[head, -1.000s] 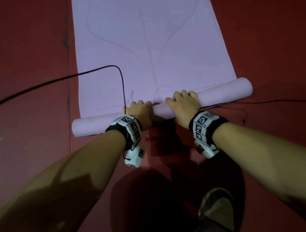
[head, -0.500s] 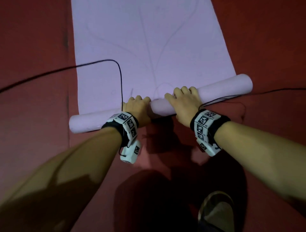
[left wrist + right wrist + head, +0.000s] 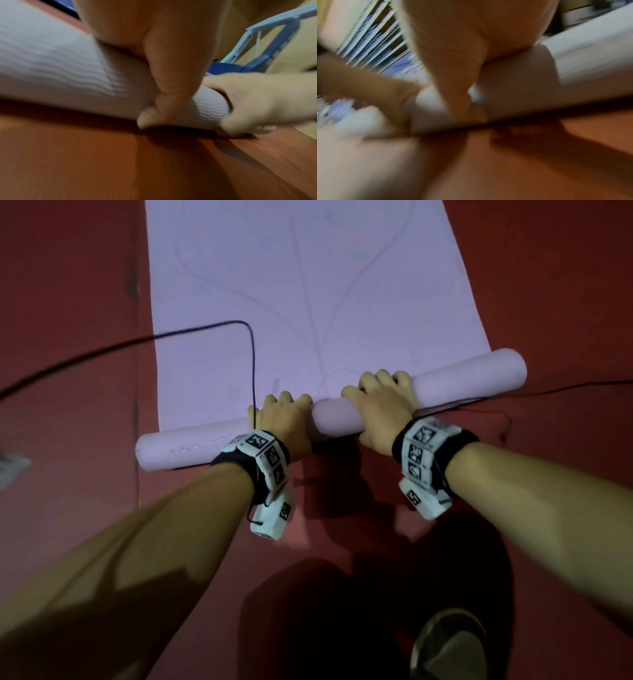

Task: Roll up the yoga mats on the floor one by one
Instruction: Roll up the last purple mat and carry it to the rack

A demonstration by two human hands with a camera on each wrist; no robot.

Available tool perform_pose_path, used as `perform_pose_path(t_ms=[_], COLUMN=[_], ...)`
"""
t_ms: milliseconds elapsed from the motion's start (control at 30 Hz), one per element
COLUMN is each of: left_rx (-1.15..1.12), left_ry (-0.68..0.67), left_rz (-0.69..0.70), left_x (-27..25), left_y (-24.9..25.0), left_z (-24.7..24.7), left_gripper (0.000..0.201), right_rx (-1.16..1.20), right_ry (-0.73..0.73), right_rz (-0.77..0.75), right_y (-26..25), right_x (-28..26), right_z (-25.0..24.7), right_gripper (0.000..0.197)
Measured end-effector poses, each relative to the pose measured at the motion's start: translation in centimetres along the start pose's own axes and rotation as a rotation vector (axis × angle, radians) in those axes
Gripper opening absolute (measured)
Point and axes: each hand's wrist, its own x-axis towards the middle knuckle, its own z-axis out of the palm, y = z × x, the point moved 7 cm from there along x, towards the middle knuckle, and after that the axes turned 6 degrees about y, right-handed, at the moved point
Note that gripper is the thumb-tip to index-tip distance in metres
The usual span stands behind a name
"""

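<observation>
Lilac yoga mat (image 3: 308, 285) on red floor (image 3: 68, 302), near end rolled.
Head: left hand (image 3: 284, 422) and right hand (image 3: 380, 402) side by side, fingers curled over roll (image 3: 462, 374); black cable (image 3: 252, 364) across mat. Left wrist: thumb (image 3: 171, 83) tucked under ribbed roll. Right wrist: blurred, thumb (image 3: 460, 86) against roll.
</observation>
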Motion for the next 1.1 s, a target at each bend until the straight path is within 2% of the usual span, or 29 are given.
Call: perform_pose_path(t_ms=[67,133,200,300,367,467,633,800,900,1100], left_rx=[0.005,0.014,0.030,0.083,0.115,0.079,0.004,0.072,0.069,0.072], left_ry=[-0.074,-0.091,-0.006,0.213,0.278,0.221,0.126,0.092,0.025,0.006], left_rz=[0.009,0.011,0.015,0.038,0.050,0.027,0.037,-0.040,-0.092,-0.070], left_x=[0.4,0.5,-0.1,-1.6,-2.0,-0.8,1.0,1.5,2.0,1.5], left_y=[-0.1,0.0,0.1,0.4,0.5,0.2,-0.3,0.0,-0.1,0.1], left_z=[-0.1,-0.3,-0.7,-0.6,-0.3,-0.4,-0.7,-0.7,-0.8,-1.6], left_gripper=[0.061,0.062,0.063,0.072,0.073,0.069,0.068,0.070,0.073,0.057], right_rx=[-0.019,-0.035,-0.033,0.033,0.075,0.084,-0.045,-0.067,-0.046,0.000], right_ry=[0.046,0.016,-0.033,-0.125,-0.174,-0.145,0.071,0.006,-0.057,-0.096], right_rz=[0.007,0.009,0.005,-0.007,-0.024,-0.033,0.020,0.058,0.044,0.027], right_y=[0.0,0.0,0.1,0.6,0.8,0.7,0.7,0.6,0.7,1.0], right_x=[-0.5,0.0,1.0,2.2,2.7,2.6,0.8,2.2,2.9,2.6], right_z=[0.1,0.2,-0.1,-0.2,0.0,-0.3,0.0,-0.2,-0.3,-0.9], right_gripper=[0.060,0.057,0.055,0.059,0.063,0.067,0.077,0.065,0.061,0.059])
